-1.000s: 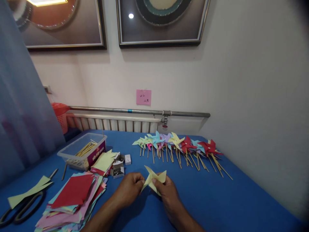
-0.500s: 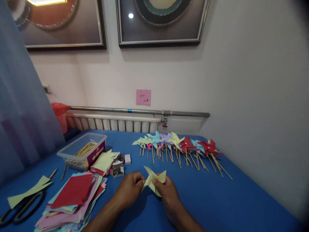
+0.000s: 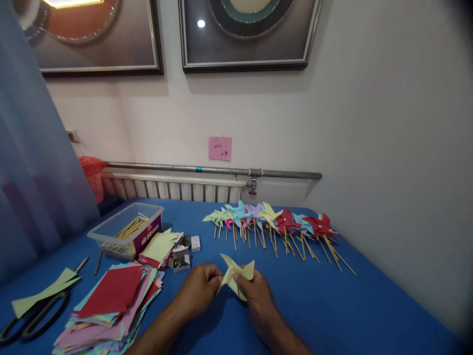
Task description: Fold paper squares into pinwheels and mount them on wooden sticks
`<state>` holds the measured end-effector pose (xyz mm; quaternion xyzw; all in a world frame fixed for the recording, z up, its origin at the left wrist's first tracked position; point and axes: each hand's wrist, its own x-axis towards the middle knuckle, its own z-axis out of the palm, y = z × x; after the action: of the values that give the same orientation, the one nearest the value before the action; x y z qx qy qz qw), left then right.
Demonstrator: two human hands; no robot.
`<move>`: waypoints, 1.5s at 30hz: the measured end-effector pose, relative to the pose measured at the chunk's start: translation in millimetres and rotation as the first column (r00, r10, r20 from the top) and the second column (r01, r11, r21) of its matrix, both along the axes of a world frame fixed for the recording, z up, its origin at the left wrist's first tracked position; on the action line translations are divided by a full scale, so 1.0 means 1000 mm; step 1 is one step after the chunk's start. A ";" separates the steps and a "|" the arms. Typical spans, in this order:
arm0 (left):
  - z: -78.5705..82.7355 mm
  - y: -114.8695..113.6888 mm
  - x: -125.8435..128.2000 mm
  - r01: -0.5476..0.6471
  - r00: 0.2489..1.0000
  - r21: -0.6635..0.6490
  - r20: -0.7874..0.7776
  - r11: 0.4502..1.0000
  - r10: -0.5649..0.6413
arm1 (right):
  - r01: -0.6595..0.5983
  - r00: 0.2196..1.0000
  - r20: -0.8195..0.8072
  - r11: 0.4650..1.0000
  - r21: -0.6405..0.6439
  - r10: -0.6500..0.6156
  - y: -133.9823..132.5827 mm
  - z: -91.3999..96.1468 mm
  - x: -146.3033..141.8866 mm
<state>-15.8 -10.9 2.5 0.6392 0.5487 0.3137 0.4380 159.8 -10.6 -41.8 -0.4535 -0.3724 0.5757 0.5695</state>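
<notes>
A pale yellow paper pinwheel (image 3: pixel 229 276), partly folded, is held between my two hands above the blue table. My left hand (image 3: pixel 201 288) pinches its left corner between thumb and fingers. On the other side my right hand (image 3: pixel 256 296) grips the paper, thumb pressed near the middle and fingers behind. Whether a pin is in the paper cannot be made out. Just left of the hands are an open small box of metal pins (image 3: pixel 180 263) and a stack of coloured paper sheets (image 3: pixel 114 291) with a red one on top.
Finished pinwheels on sticks (image 3: pixel 284 220) lie in a row at the back right. A clear plastic tub (image 3: pixel 150 217) holds wooden sticks. Scissors (image 3: pixel 46 320) lie at far left under yellow paper strips (image 3: pixel 46 293). More cut paper (image 3: pixel 158 249) sits beside the tub.
</notes>
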 end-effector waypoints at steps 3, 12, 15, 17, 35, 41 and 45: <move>-0.002 0.001 0.000 -0.007 1.000 0.006 -0.008 1.000 0.007 | 0.008 1.000 0.008 1.000 -0.005 -0.008 0.001 0.001 -0.001; -0.001 0.000 0.000 -0.001 1.000 0.031 -0.018 1.000 0.001 | 0.019 1.000 -0.013 1.000 -0.018 -0.019 -0.001 0.006 -0.003; 0.002 -0.001 0.001 -0.023 0.999 0.018 -0.026 1.000 0.023 | 0.018 1.000 -0.023 1.000 -0.020 -0.019 -0.002 0.007 -0.003; 0.005 -0.001 0.002 -0.034 0.999 -0.008 -0.023 0.999 0.034 | 0.007 0.999 -0.033 1.000 -0.018 -0.008 -0.003 0.007 -0.003; 0.004 -0.001 0.001 -0.024 0.999 0.019 -0.028 1.000 0.025 | 0.003 0.999 -0.034 1.000 -0.008 -0.004 -0.002 0.004 -0.002; 0.005 -0.001 0.001 -0.019 0.999 0.008 -0.030 1.000 0.019 | 0.003 0.999 -0.049 1.000 -0.010 -0.004 0.000 0.000 -0.002; 0.006 -0.001 0.000 -0.015 0.999 -0.008 -0.028 1.000 0.015 | 0.018 0.999 -0.032 1.000 -0.019 -0.019 0.002 -0.002 -0.001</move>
<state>-15.3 -11.9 8.1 0.6377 0.5608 0.3058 0.4305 158.5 -8.6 -44.0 -0.4526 -0.3536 0.5812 0.5765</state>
